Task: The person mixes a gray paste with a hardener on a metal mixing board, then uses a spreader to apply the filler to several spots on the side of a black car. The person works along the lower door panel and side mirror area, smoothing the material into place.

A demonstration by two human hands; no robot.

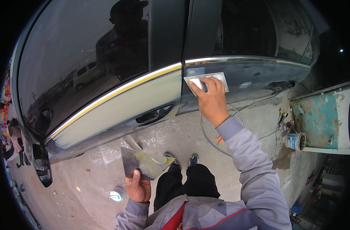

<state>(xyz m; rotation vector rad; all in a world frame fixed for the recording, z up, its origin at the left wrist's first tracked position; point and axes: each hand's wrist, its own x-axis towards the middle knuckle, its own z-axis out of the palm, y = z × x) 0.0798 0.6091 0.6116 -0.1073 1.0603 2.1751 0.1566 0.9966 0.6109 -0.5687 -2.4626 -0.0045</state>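
My left hand (139, 189) grips a flat metal plate (130, 158) smeared with yellowish putty (155, 160), held low in front of my legs. My right hand (213, 100) holds a thin metal putty spreader (221, 78), fingers spread over its face. The spreader lies flat against, or very close to, the dark rear door (255, 74), just below the bright trim strip and beside the door gap. On the front door, a wide coat of pale putty (125, 105) runs between the yellow-taped trim (121, 89) and the black door handle (155, 115).
A side mirror (42, 168) sticks out at the left. Behind my right arm a hose (203, 132) loops across the concrete floor (98, 165). A bucket (296, 141) stands by a peeling teal panel (315, 119) at the right. A white tub (116, 193) sits near my left forearm.
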